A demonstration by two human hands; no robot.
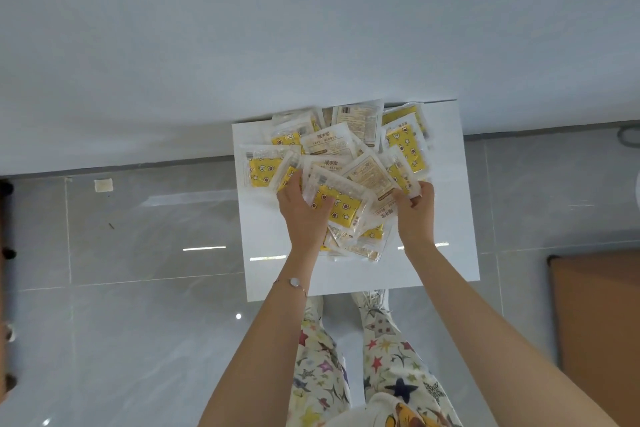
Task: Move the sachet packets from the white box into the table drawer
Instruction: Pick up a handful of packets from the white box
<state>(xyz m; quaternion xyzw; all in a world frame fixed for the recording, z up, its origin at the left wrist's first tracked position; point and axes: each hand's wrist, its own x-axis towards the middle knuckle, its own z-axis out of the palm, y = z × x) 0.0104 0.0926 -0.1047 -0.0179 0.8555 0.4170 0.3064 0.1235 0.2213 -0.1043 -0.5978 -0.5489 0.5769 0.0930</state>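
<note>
1. The left hand (302,217) and the right hand (415,215) clasp, from either side, a held bundle of clear plastic sachet packets with yellow star-and-flower panels (341,210). The left hand's fingers curl in under the bundle's edge. The right hand's fingers wrap round the opposite edge, pinching several packets together.
2. The bundle sits low over the near part of a flat white drawer (450,218) that juts out from under the table's edge above the floor. From this angle I cannot tell whether the lowest held packets touch the drawer bottom.
3. Beyond the hands, a loose pile of the same sachets (346,146) lies in the drawer, overlapping at all angles. Some lie with the yellow side up and others show pale printed backs.
4. A thin bracelet with a round pale stone (294,282) circles the left wrist.
5. The smooth white tabletop (311,28) fills the upper part of the view.
6. Below the drawer are cream trousers printed with coloured stars (391,350) and white shoes (374,298) on a glossy grey tiled floor (138,322).
7. A flat brown board (595,322) lies on the floor at the right.
</note>
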